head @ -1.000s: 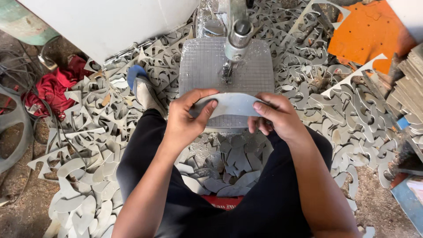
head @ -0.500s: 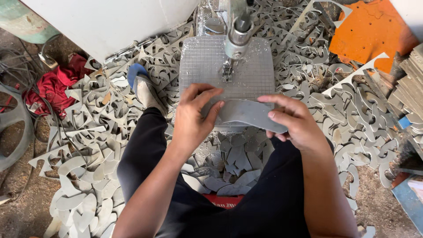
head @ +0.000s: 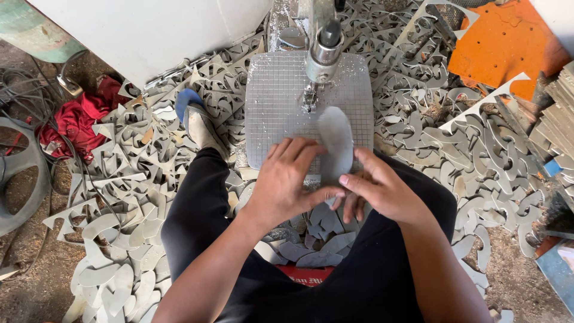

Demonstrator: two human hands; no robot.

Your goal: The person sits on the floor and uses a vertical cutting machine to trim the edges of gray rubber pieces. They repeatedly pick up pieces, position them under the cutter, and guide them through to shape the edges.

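head cam | looks steeply down – close over lap and grid table (head: 281, 96) | single view

Grey sole-shaped cutout (head: 336, 140) is looking matt and slightly fuzzy, like pressed board or felt, and the offcuts (head: 131, 197) covering the floor are showing the same dull grey sheet. Machine table (head: 278, 104) is reading as metal with a gridded, faintly shiny face; the presser post (head: 326, 51) is gleaming bare steel. Red rag (head: 78, 119) is looking like crumpled cloth, the orange board (head: 502, 45) matt and drilled.

Black trousers (head: 197, 209), bare forearms
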